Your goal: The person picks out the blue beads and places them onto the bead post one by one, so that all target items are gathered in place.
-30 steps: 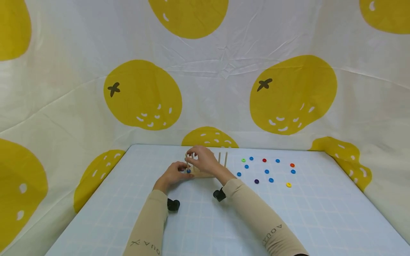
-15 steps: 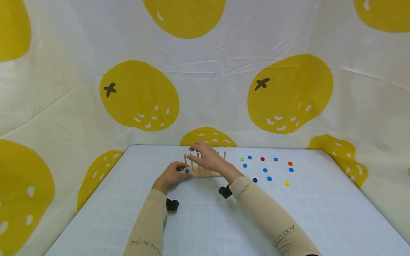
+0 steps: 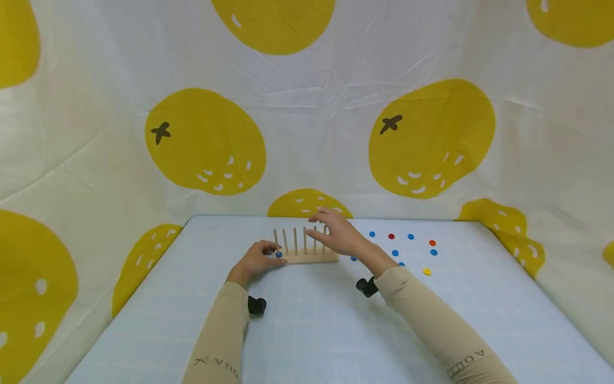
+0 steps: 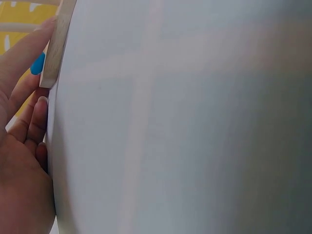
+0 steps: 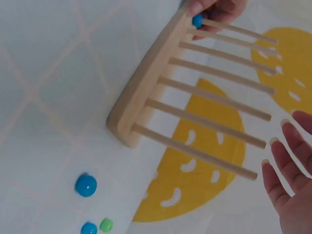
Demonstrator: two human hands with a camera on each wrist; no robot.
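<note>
A wooden rack (image 3: 312,258) with a row of several upright pegs stands at the far middle of the table. On its leftmost peg sits a blue bead (image 3: 279,254), low against the base. My left hand (image 3: 254,260) grips the rack's left end, thumb in front and fingers behind; the left wrist view shows the wooden base (image 4: 57,48) between them. Above the right-hand pegs is my right hand (image 3: 338,233), holding nothing. In the right wrist view its fingers (image 5: 278,187) are spread, apart from the peg tips.
Right of the rack lie loose ring beads: several blue ones (image 3: 395,253), a red bead (image 3: 391,236), an orange bead (image 3: 433,242), a yellow bead (image 3: 427,272) and a green bead (image 5: 107,224). My right forearm covers part of this group. A patterned cloth wall (image 3: 307,133) rises behind the table.
My right hand has moved rightward along the rack, from the leftmost pegs to the right-hand ones, uncovering the left pegs. The left hand keeps its hold on the rack.
</note>
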